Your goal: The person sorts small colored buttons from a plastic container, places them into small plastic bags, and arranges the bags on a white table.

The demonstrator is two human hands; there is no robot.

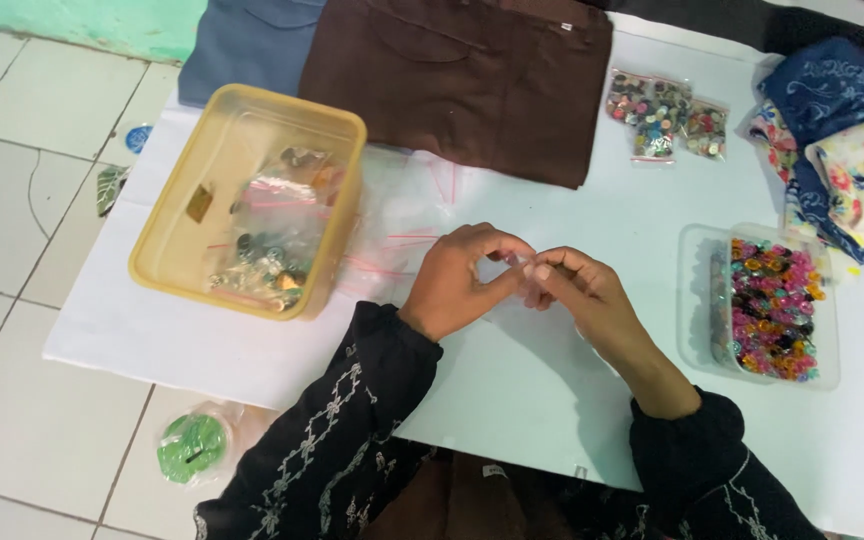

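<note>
My left hand (pixel 462 280) and my right hand (pixel 577 290) meet over the white sheet (pixel 552 380), fingertips pinched together on something small and clear that I cannot make out, perhaps a small plastic bag. Empty clear zip bags (pixel 407 215) with red strips lie just beyond my left hand. A clear tub of colourful buttons (pixel 774 305) stands to the right of my right hand. Both sleeves are black with white embroidery.
A yellow tub (pixel 247 195) holding bagged buttons stands at the left. Folded brown trousers (pixel 472 75) and blue fabric (pixel 247 45) lie at the back, three button bags (pixel 667 115) beside them. Patterned cloths (pixel 842 140) pile at the right. A green item (pixel 192 447) lies on the tiled floor.
</note>
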